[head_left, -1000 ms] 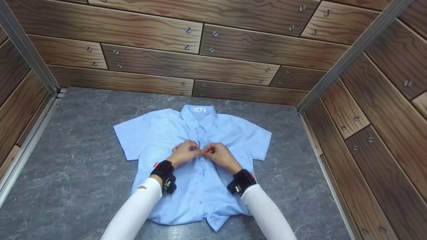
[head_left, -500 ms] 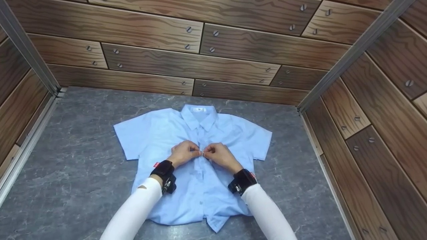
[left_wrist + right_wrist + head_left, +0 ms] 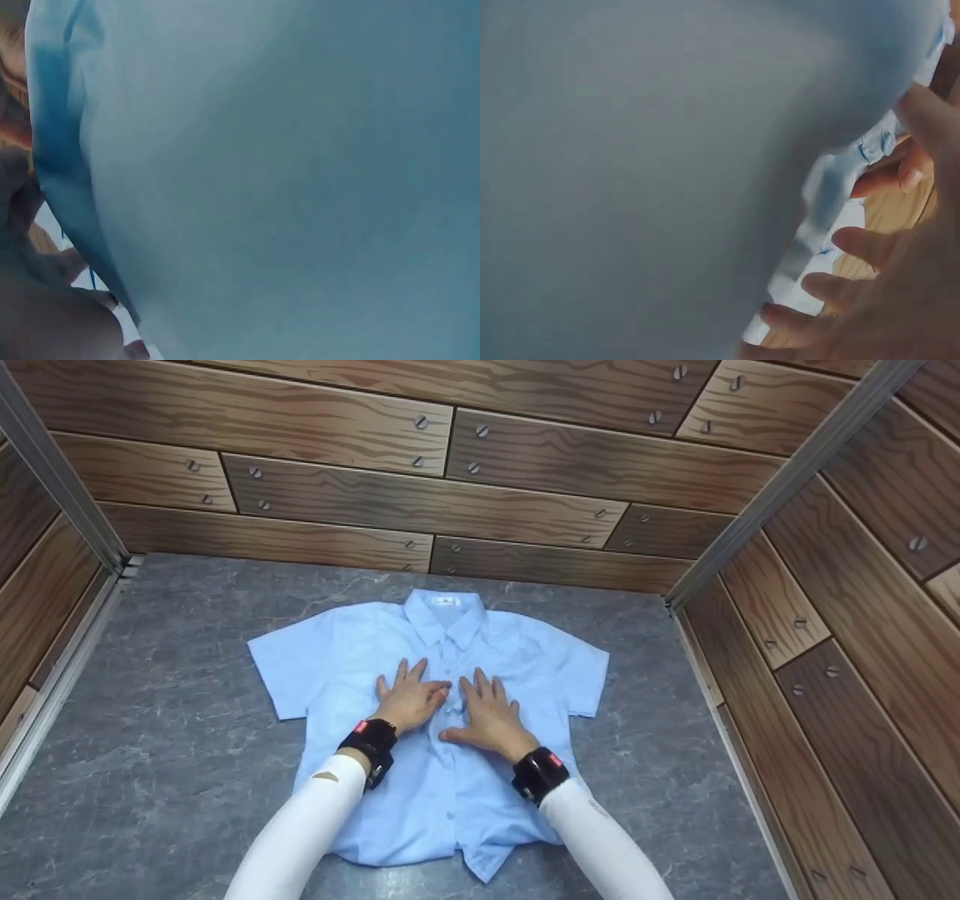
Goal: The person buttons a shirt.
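A light blue short-sleeved shirt point(image 3: 375, 802) lies front up on the grey surface, its collar point(image 3: 444, 619) toward the back wall. Over the left half of its chest, my left hand point(image 3: 409, 701) spreads its fingers, with thumb and index finger near the button placket point(image 3: 450, 780). My right hand point(image 3: 491, 716) rests on the other side of the placket, fingers straight and spread, thumb reaching across the placket. In the right wrist view, the fingers point(image 3: 870, 247) are apart and touch the cloth. Shirt fabric fills most of both wrist views.
A dark grey marbled surface point(image 3: 172, 780) surrounds the shirt. Wood-pattern walls point(image 3: 337, 495) stand at the back and both sides, with metal posts point(image 3: 787, 487) in the corners. One lower front corner point(image 3: 486, 861) of the shirt is folded out into a point.
Both hands were pinching at the placket in mid-chest. Now their fingers have let go and spread out flat over the shirt on either side of the placket.
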`<state>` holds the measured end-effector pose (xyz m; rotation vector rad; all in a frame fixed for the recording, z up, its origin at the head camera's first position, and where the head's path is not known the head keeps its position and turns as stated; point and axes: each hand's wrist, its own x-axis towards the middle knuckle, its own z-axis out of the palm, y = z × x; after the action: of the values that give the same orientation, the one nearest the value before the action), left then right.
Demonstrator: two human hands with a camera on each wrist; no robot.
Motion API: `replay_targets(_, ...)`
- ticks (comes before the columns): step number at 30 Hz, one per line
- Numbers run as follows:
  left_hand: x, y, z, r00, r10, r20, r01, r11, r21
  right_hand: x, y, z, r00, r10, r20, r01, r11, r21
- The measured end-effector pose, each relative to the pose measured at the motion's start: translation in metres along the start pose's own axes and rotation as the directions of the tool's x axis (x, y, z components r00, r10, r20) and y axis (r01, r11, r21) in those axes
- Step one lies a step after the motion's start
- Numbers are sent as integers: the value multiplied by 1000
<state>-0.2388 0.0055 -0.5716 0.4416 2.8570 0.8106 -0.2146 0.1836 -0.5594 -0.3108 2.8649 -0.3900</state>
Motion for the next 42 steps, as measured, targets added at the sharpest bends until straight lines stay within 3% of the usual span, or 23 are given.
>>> replay_targets(5,3,-4,2,995,-21,94,11,994,108,-5,0,0,990,9,141,1,998,-66)
replay_targets(11,9,-9,6,995,-33,94,15,982,188,-8,2,-3,978,-25,206,45,995,-91)
replay_targets(15,12,-13,8,996,-41,73,24,977,211,-9,7,-6,982,-49,182,62,996,-67)
replay_targets(21,2,-13,2,1000,7,31,-11,990,138,-12,23,-15,992,-32,125,38,998,-43)
replay_targets(26,-22,-13,-5,995,43,87,-51,994,100,-15,34,-18,989,5,146,1,999,-37)
replay_targets(30,-33,-18,-9,986,21,168,-41,992,115,-15,34,-17,986,36,166,-30,999,-37)
replay_targets(34,-31,-25,-10,978,-6,210,-28,987,161,-12,35,-16,983,51,175,-45,998,-37)
replay_targets(42,-12,-32,-14,975,-13,223,-29,983,182,1,38,-18,982,60,177,-54,998,-35)
